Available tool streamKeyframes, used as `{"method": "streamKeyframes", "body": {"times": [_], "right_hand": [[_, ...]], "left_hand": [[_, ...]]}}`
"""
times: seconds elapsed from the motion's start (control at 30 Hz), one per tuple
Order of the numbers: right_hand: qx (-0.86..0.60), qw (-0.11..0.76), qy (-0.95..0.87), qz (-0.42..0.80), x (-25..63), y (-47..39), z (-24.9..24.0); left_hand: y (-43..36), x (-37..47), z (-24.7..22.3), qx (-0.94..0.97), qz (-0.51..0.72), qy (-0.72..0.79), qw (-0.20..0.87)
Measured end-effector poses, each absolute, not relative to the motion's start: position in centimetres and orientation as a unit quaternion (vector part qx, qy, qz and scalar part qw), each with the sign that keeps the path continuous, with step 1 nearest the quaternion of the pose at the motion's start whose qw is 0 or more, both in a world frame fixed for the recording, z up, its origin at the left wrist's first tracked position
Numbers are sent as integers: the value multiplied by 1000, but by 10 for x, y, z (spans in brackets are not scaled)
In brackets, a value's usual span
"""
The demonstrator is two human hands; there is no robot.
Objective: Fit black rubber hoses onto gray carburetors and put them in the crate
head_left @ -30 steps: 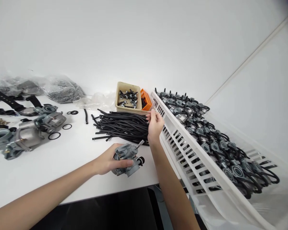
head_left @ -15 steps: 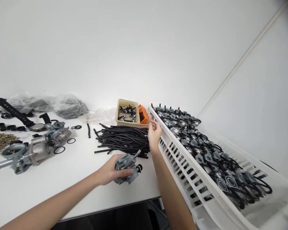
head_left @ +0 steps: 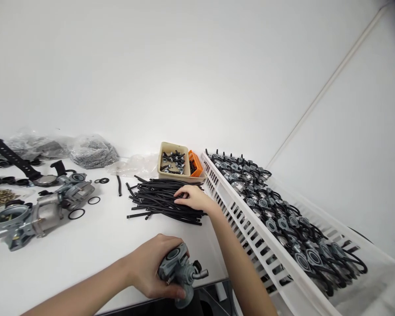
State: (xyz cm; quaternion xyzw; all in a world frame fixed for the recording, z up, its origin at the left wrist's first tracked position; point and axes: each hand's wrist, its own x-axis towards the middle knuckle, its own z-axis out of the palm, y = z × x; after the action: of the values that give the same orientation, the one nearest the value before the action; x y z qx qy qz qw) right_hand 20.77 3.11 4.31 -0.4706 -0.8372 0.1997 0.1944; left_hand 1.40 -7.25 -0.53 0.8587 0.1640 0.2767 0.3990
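Near the table's front edge, my left hand (head_left: 154, 265) grips a grey metal carburetor (head_left: 180, 268) with a short metal spout pointing right. My right hand (head_left: 194, 198) is over the right part of a pile of black rubber hoses (head_left: 161, 197). Its fingers are slightly curled and a gap shows between fingertips and thumb. No hose is visibly lifted in it; whether the fingertips touch the pile is hard to see.
At right stands a white slatted crate (head_left: 250, 213) packed with carburetors with hoses. Behind the hoses are a beige tray (head_left: 174, 174) and an orange basket (head_left: 195, 163) of small parts. Leftward lie larger carburetors (head_left: 48, 213), a watch (head_left: 46, 180), black O-rings (head_left: 76, 214) and plastic bags (head_left: 94, 151).
My right hand has moved left from the crate's edge to above the hoses. My left hand has come nearer and turned the carburetor, so its spout now points right.
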Motion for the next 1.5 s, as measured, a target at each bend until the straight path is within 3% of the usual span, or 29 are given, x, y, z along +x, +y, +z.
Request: {"method": "streamKeyframes", "body": {"times": [0.23, 0.37, 0.67, 1.5], "right_hand": [[-469, 293, -799, 236, 221, 32, 15], [-515, 395, -745, 154, 230, 39, 12], [-593, 197, -780, 25, 217, 43, 3], [-576, 182, -794, 67, 215, 51, -7]], "left_hand": [[-70, 15, -7, 856, 279, 169, 400], [-70, 15, -9, 854, 276, 175, 406], [-66, 14, -12, 866, 245, 196, 391], [-64, 10, -7, 836, 252, 196, 447]]}}
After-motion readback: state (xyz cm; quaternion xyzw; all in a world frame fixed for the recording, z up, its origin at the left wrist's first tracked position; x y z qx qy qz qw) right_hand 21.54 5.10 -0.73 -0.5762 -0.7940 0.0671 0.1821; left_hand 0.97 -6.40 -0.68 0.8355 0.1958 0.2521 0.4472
